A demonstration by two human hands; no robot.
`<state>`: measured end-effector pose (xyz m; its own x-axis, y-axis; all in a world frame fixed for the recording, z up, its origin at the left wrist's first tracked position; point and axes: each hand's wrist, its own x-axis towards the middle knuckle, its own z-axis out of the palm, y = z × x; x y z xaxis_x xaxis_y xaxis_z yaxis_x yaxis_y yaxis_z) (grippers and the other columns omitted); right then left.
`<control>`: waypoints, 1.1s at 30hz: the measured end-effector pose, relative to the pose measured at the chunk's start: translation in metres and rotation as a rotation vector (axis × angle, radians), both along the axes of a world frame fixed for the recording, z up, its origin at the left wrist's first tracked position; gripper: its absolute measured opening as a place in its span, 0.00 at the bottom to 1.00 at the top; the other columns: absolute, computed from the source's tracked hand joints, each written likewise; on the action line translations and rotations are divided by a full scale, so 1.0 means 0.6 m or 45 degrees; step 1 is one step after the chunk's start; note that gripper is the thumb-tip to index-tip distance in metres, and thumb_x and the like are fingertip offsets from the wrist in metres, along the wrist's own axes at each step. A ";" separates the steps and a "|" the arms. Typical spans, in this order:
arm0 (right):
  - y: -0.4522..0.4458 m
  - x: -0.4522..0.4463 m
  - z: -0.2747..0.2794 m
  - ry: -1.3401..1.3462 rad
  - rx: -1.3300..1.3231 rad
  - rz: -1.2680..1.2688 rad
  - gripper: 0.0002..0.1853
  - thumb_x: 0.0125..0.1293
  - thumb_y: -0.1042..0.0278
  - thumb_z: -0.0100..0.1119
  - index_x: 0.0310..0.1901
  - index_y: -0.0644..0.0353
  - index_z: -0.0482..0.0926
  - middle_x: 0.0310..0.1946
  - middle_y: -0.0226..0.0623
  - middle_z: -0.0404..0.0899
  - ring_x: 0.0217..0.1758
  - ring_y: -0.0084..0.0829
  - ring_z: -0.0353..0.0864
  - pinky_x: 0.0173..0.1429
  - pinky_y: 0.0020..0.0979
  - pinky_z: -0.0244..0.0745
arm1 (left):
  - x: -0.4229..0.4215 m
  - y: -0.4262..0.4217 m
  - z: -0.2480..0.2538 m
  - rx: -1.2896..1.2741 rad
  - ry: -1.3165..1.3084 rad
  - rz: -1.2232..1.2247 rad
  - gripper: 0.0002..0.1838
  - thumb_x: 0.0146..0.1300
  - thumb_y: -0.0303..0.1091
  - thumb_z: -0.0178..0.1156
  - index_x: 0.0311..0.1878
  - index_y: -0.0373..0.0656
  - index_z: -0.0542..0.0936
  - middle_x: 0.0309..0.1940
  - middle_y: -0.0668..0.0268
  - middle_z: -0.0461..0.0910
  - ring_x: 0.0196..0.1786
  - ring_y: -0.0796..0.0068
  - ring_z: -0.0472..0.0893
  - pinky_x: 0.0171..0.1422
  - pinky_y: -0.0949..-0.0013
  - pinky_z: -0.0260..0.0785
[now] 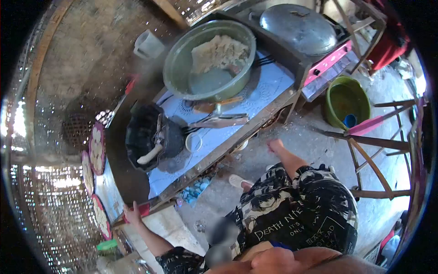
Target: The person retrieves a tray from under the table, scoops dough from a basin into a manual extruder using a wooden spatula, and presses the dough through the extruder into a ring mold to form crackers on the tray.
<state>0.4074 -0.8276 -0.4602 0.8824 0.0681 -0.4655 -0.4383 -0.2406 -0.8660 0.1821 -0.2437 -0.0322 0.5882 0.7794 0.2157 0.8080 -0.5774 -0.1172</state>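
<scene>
Head view: the left hand (132, 214) is by the near left end of the counter (196, 171), its fingers seemingly spread, though small here. The right hand (275, 145) is over the floor (310, 144); I cannot tell its fingers' state. Pale rounds (96, 148) already lie on trays (98, 172) at left; much dough (219, 52) is left in the far basin (173, 68).

Wooden table (205, 166), glossy metal lid (299, 29)
</scene>
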 end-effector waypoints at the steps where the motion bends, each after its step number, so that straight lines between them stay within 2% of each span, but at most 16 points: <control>1: 0.010 0.010 -0.009 0.003 0.090 -0.062 0.07 0.59 0.65 0.53 0.28 0.57 0.78 0.13 0.31 0.70 0.12 0.25 0.68 0.16 0.30 0.64 | -0.002 0.002 0.000 -0.013 -0.019 -0.010 0.40 0.51 0.56 0.59 0.59 0.31 0.66 0.59 0.48 0.65 0.64 0.56 0.63 0.67 0.64 0.54; 2: 0.017 0.028 0.024 0.247 0.279 -0.285 0.07 0.59 0.66 0.52 0.27 0.56 0.77 0.13 0.30 0.68 0.12 0.24 0.66 0.15 0.29 0.62 | -0.001 0.008 -0.004 -0.021 -0.039 -0.015 0.41 0.51 0.56 0.59 0.58 0.30 0.66 0.59 0.48 0.65 0.64 0.57 0.63 0.67 0.65 0.54; 4: 0.028 0.062 0.058 0.583 0.499 -0.639 0.08 0.60 0.61 0.55 0.28 0.55 0.76 0.11 0.27 0.63 0.11 0.23 0.60 0.15 0.29 0.59 | -0.001 0.022 -0.003 -0.001 0.059 0.032 0.42 0.51 0.57 0.60 0.58 0.29 0.66 0.59 0.47 0.65 0.63 0.56 0.64 0.67 0.64 0.55; 6: 0.030 0.088 0.002 0.623 0.441 -0.732 0.11 0.60 0.54 0.57 0.32 0.54 0.77 0.11 0.25 0.59 0.11 0.22 0.56 0.16 0.29 0.60 | 0.003 0.017 0.001 0.013 0.071 0.051 0.41 0.50 0.56 0.60 0.58 0.30 0.66 0.59 0.47 0.66 0.63 0.55 0.65 0.66 0.63 0.56; 9: 0.027 0.115 0.011 0.730 0.560 -0.876 0.15 0.59 0.49 0.58 0.35 0.53 0.77 0.11 0.24 0.58 0.11 0.22 0.55 0.18 0.31 0.60 | 0.007 0.014 0.004 -0.060 0.011 0.104 0.40 0.50 0.55 0.61 0.58 0.31 0.66 0.58 0.47 0.66 0.62 0.55 0.65 0.65 0.63 0.57; 12: 0.023 0.127 -0.026 0.713 0.607 -0.930 0.16 0.58 0.49 0.59 0.39 0.52 0.76 0.19 0.27 0.69 0.19 0.25 0.67 0.28 0.33 0.68 | 0.009 0.007 0.004 -0.031 0.010 0.084 0.40 0.49 0.53 0.62 0.59 0.32 0.66 0.58 0.46 0.66 0.62 0.55 0.65 0.65 0.63 0.57; 15: 0.046 0.145 -0.054 0.872 0.490 -1.184 0.15 0.61 0.52 0.54 0.44 0.51 0.74 0.34 0.29 0.76 0.36 0.29 0.76 0.41 0.33 0.71 | 0.012 -0.009 0.007 -0.029 0.006 0.023 0.40 0.49 0.52 0.63 0.59 0.32 0.66 0.59 0.46 0.65 0.63 0.55 0.65 0.66 0.63 0.56; 18: 0.049 0.143 -0.093 0.517 1.408 -1.172 0.14 0.61 0.58 0.56 0.44 0.55 0.73 0.37 0.29 0.76 0.32 0.31 0.73 0.41 0.36 0.70 | 0.010 0.003 0.006 -0.063 0.001 -0.003 0.40 0.49 0.51 0.64 0.59 0.32 0.66 0.59 0.46 0.64 0.64 0.55 0.63 0.67 0.64 0.54; 21: 0.070 0.167 -0.061 0.306 1.415 -1.407 0.06 0.63 0.69 0.49 0.41 0.54 0.72 0.31 0.24 0.76 0.28 0.26 0.71 0.39 0.35 0.71 | 0.002 0.009 0.001 -0.034 0.041 0.013 0.40 0.50 0.51 0.63 0.60 0.31 0.64 0.60 0.47 0.63 0.65 0.56 0.62 0.68 0.64 0.53; 24: 0.055 0.165 0.015 0.275 1.337 -1.254 0.14 0.61 0.75 0.48 0.49 0.54 0.70 0.40 0.28 0.75 0.36 0.30 0.74 0.44 0.37 0.72 | 0.013 -0.003 0.009 -0.036 0.082 0.082 0.40 0.50 0.51 0.63 0.60 0.32 0.64 0.61 0.48 0.63 0.65 0.56 0.62 0.68 0.64 0.53; 27: 0.035 0.124 0.074 0.060 1.330 -1.126 0.22 0.61 0.78 0.45 0.58 0.53 0.65 0.51 0.33 0.70 0.48 0.33 0.73 0.52 0.39 0.70 | 0.019 -0.013 0.016 -0.090 0.115 0.141 0.40 0.50 0.51 0.62 0.61 0.33 0.64 0.61 0.49 0.62 0.65 0.57 0.62 0.68 0.64 0.53; 30: 0.004 0.027 0.051 0.149 1.474 -1.065 0.20 0.64 0.76 0.44 0.58 0.52 0.65 0.51 0.29 0.72 0.47 0.31 0.74 0.51 0.35 0.72 | 0.019 -0.011 0.011 -0.057 0.121 0.099 0.41 0.50 0.51 0.62 0.61 0.31 0.62 0.61 0.48 0.62 0.65 0.57 0.62 0.68 0.64 0.53; 32: -0.021 -0.042 0.071 0.074 1.481 -1.011 0.22 0.62 0.79 0.44 0.59 0.53 0.64 0.52 0.31 0.71 0.50 0.33 0.73 0.53 0.38 0.72 | 0.014 -0.005 0.004 -0.010 0.123 0.045 0.42 0.50 0.50 0.62 0.61 0.30 0.62 0.61 0.47 0.61 0.65 0.56 0.62 0.68 0.64 0.54; 33: -0.045 -0.082 0.057 0.166 1.427 -0.984 0.22 0.62 0.80 0.44 0.58 0.53 0.64 0.52 0.32 0.71 0.50 0.33 0.73 0.54 0.38 0.72 | 0.012 0.006 -0.001 0.008 0.122 0.020 0.42 0.50 0.50 0.63 0.61 0.29 0.62 0.61 0.46 0.61 0.65 0.56 0.62 0.68 0.64 0.54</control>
